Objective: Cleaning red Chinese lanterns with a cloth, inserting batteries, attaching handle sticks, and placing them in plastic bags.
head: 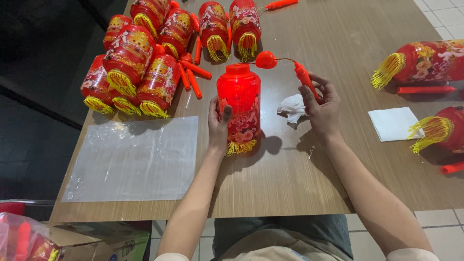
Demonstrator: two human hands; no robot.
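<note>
Small assembly workshop: wooden table (pixel 299 183) piled with red lanterns (pixel 145 53), plastic sheet (pixel 135 159), carton (pixel 96 241).

A flat, clear plastic bag (pixel 133 159) lies on the bench (pixel 290 183) at its near left, and below that edge stands an open cardboard box (pixel 104 239) — brown flaps, green printed side — beside a crumpled clear bag (pixel 21 237) holding red items.

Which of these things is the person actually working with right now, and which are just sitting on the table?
In hand:
- lit red lantern, steadied by the left hand
- its orange handle stick, gripped by the right hand
- crumpled white tissue, beside the right hand

Lying about:
- pile of finished lanterns
- clear plastic sheet
- folded white napkin
- lanterns at the right edge
</note>
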